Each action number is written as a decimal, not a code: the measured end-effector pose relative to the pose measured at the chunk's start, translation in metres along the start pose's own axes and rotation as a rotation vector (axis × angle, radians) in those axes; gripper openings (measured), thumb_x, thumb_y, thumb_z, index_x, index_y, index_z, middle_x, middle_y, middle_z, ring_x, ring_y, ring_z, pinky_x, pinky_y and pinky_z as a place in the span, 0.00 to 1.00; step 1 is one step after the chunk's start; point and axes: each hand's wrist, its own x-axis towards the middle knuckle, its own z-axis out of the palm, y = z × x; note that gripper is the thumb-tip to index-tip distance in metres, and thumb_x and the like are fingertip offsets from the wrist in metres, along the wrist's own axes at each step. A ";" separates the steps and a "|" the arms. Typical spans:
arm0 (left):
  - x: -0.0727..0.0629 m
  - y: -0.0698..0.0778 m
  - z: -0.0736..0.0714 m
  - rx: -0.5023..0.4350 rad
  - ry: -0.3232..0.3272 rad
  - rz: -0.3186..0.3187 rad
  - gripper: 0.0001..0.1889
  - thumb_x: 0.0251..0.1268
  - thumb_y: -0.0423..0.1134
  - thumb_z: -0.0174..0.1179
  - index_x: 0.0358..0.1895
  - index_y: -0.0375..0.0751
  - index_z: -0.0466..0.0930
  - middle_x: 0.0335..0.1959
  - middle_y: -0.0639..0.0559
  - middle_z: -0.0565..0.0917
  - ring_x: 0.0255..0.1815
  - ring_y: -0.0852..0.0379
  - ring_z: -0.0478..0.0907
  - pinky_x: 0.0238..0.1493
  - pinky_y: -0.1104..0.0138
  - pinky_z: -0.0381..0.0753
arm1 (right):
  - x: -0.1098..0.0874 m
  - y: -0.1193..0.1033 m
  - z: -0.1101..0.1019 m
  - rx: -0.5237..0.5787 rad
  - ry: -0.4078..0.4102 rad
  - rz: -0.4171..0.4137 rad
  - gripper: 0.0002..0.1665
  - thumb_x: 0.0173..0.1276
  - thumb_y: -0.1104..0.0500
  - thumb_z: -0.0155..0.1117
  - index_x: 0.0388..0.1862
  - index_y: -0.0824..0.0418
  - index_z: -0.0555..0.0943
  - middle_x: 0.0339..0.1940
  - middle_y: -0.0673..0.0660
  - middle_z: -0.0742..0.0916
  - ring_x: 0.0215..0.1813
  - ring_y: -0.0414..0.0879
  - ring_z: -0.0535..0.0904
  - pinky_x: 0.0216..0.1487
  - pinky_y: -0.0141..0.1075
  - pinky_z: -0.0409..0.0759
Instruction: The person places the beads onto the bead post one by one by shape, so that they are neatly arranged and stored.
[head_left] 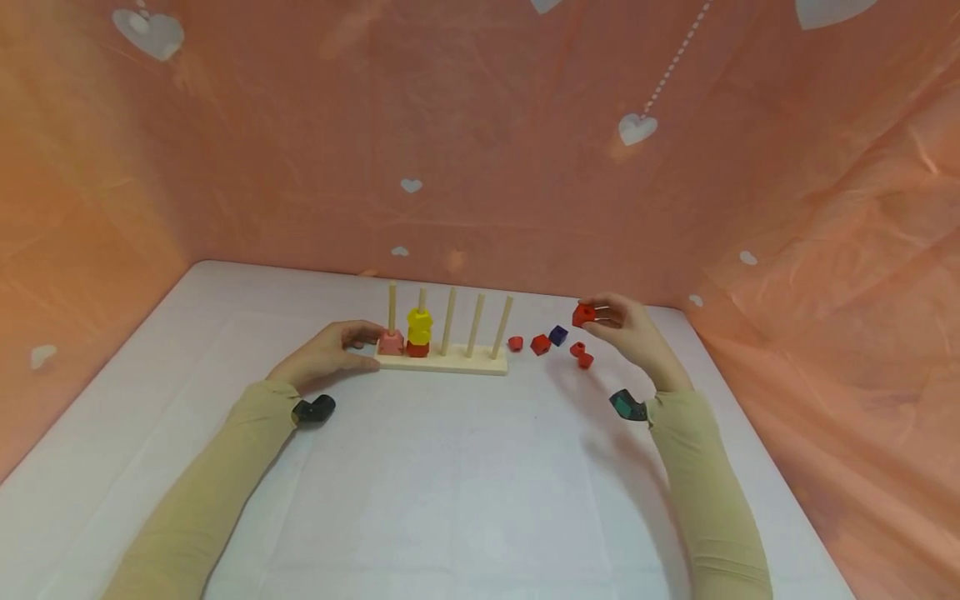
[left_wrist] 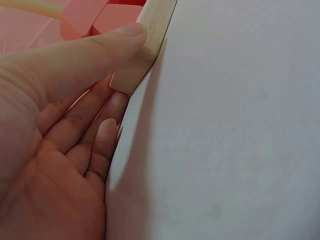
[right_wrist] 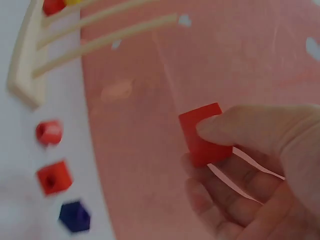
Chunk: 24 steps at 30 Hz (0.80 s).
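A pale wooden base with five upright pegs, a peg board (head_left: 465,364), stands toward the back of the table. My left hand (head_left: 330,350) grips its left end, thumb on the front edge and fingers behind, as the left wrist view shows. Pink beads (head_left: 391,343) sit at the foot of the leftmost peg. On the second peg, yellow beads (head_left: 420,326) are stacked over a red bead (head_left: 417,350). To the right, my right hand (head_left: 626,327) pinches a red block (right_wrist: 207,135) between thumb and fingers, raised above the table.
Loose beads lie right of the board: a pinkish-red bead (head_left: 515,343), a red bead (head_left: 541,344), a dark blue bead (head_left: 558,335) and two small red ones (head_left: 585,361). An orange cloth (head_left: 480,225) with white hearts hangs behind the white table (head_left: 450,483).
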 end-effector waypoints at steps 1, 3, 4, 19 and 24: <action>0.000 0.000 0.000 -0.002 -0.001 -0.003 0.33 0.52 0.40 0.72 0.63 0.39 0.71 0.62 0.43 0.73 0.61 0.43 0.65 0.64 0.49 0.61 | 0.003 -0.006 0.001 0.007 0.007 -0.016 0.25 0.68 0.61 0.63 0.62 0.63 0.72 0.56 0.62 0.79 0.57 0.55 0.77 0.54 0.37 0.77; 0.001 0.000 -0.001 -0.005 -0.003 -0.006 0.33 0.52 0.40 0.72 0.63 0.39 0.71 0.62 0.44 0.73 0.61 0.44 0.65 0.65 0.49 0.61 | 0.007 -0.017 0.005 0.017 0.020 -0.049 0.25 0.67 0.61 0.63 0.62 0.63 0.73 0.56 0.61 0.79 0.56 0.55 0.77 0.53 0.36 0.77; 0.001 0.000 -0.001 -0.007 -0.003 -0.007 0.33 0.52 0.39 0.72 0.63 0.39 0.71 0.62 0.44 0.73 0.61 0.44 0.65 0.65 0.49 0.61 | 0.010 -0.023 0.007 0.027 0.025 -0.066 0.25 0.67 0.62 0.63 0.62 0.63 0.73 0.56 0.61 0.79 0.56 0.55 0.77 0.53 0.36 0.77; 0.000 0.001 0.000 -0.004 -0.002 -0.018 0.34 0.52 0.39 0.72 0.64 0.39 0.70 0.62 0.43 0.72 0.61 0.44 0.66 0.65 0.49 0.62 | 0.046 -0.078 0.063 0.326 0.057 -0.292 0.24 0.62 0.72 0.64 0.58 0.69 0.75 0.51 0.62 0.81 0.47 0.53 0.79 0.51 0.35 0.78; 0.000 0.000 0.000 -0.002 0.000 -0.017 0.34 0.53 0.38 0.72 0.64 0.38 0.69 0.62 0.42 0.72 0.61 0.43 0.65 0.65 0.49 0.61 | 0.054 -0.087 0.084 0.384 0.059 -0.305 0.22 0.61 0.72 0.65 0.56 0.68 0.76 0.49 0.61 0.82 0.46 0.53 0.80 0.51 0.36 0.79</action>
